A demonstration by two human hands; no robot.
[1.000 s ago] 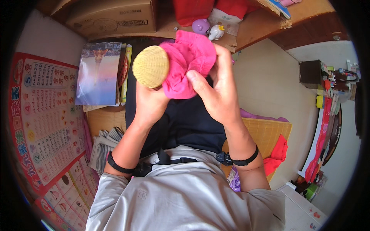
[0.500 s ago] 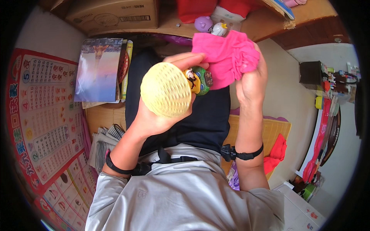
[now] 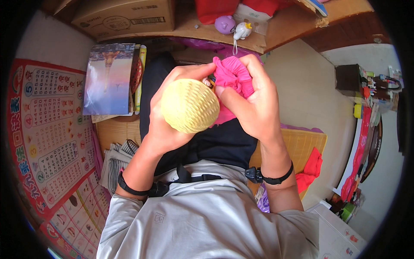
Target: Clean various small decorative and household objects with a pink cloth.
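My left hand (image 3: 160,126) is closed around a small figurine (image 3: 189,105) with a big yellow, basket-weave dome, which faces up at me. Only a sliver of the figurine's coloured body shows beside the dome. A bright pink cloth (image 3: 233,74) is bunched in my right hand (image 3: 255,103), its thumb pressing on the folds. The cloth lies against the body end of the figurine and hides most of it. My left fingertips meet the cloth's upper edge. Both hands are above my lap.
Ahead is a wooden shelf with a cardboard box (image 3: 125,19), a purple round toy (image 3: 224,25) and a white toy (image 3: 243,30). Books (image 3: 108,80) stand at the left, near folded striped cloth (image 3: 115,162). Red cloth (image 3: 310,170) lies at the right.
My right hand has moved left and slightly down, bringing the pink cloth from beside the figurine onto its body end. The cloth is more bunched. My left hand still holds the figurine.
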